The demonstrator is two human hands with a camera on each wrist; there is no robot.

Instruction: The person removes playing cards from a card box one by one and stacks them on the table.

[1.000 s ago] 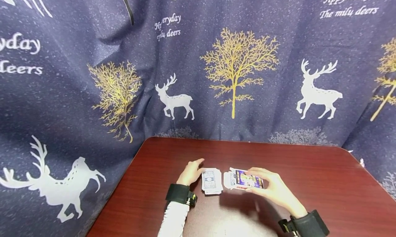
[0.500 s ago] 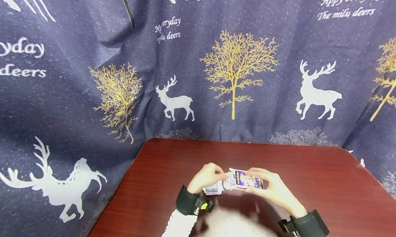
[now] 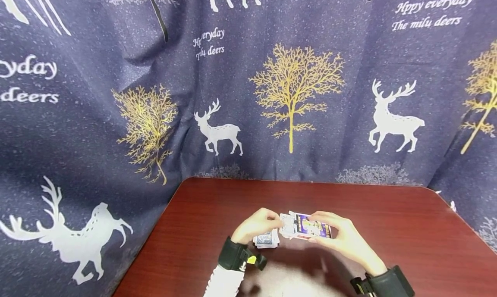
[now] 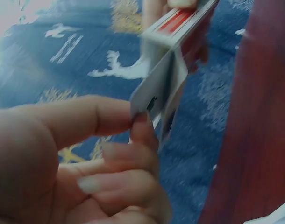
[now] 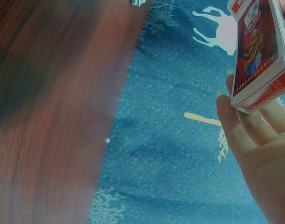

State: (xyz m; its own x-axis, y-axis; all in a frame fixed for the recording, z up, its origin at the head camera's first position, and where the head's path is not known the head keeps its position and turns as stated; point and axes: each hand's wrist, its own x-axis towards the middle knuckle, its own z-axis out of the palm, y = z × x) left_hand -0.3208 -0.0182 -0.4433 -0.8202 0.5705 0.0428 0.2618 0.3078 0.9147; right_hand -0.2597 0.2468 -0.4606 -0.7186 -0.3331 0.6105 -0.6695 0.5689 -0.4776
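My right hand [image 3: 343, 233] grips a playing card box [image 3: 312, 227] by its long sides, with the open end facing left. In the right wrist view, the box [image 5: 258, 49] shows a red printed face, with fingers beneath it. My left hand [image 3: 258, 225] pinches a white playing card [image 4: 152, 91] at its end between thumb and forefinger. The card's other end lies at the mouth of the box, beside the box's flap. A stack of cards [image 3: 265, 239] with blue patterned backs lies on the table just below my left hand, which partly hides it.
The reddish-brown wooden table [image 3: 217, 202] has its far edge against a dark blue curtain [image 3: 248, 85] printed with deer and trees. A bright glare patch lies on the near part of the tabletop.
My left hand has moved from beside the card stack over to the box's open end and now pinches a card there. The right hand stays in place with the box.
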